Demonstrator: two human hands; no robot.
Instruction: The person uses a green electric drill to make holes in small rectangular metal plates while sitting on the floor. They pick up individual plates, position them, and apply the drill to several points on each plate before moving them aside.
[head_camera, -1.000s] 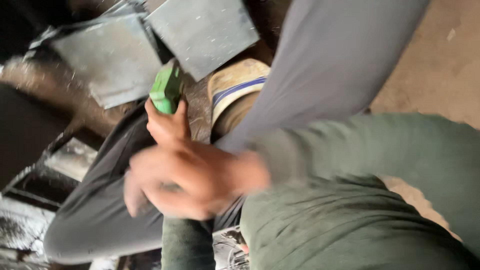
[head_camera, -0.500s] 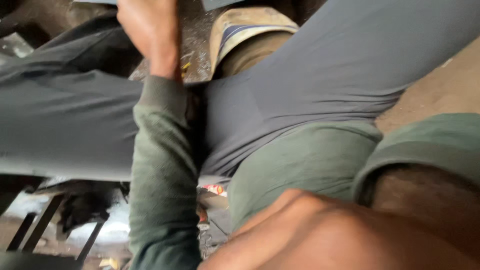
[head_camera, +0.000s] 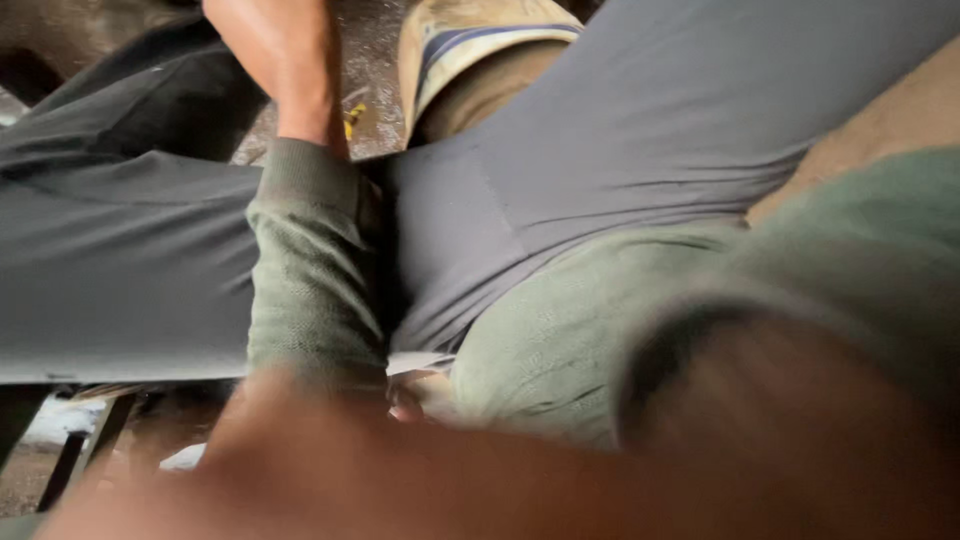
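My left hand reaches up to the top edge of the view, over dark wet ground between my legs. Its fingers are cut off by the frame, so what it holds is hidden. Its green knitted sleeve runs down across my grey trousers. My right hand is a large blur very close to the camera along the bottom edge, with its green sleeve at the right. Its fingers cannot be made out.
A beige shoe with blue stripes rests on the ground at the top. Just right of my left wrist lies a small yellow scrap. Dark metal bars show at the lower left under my leg.
The view has tipped down toward my lap. The green object and grey slabs seen a second ago have left the frame. My left hand has moved up to the top edge and my right arm has swung closer.
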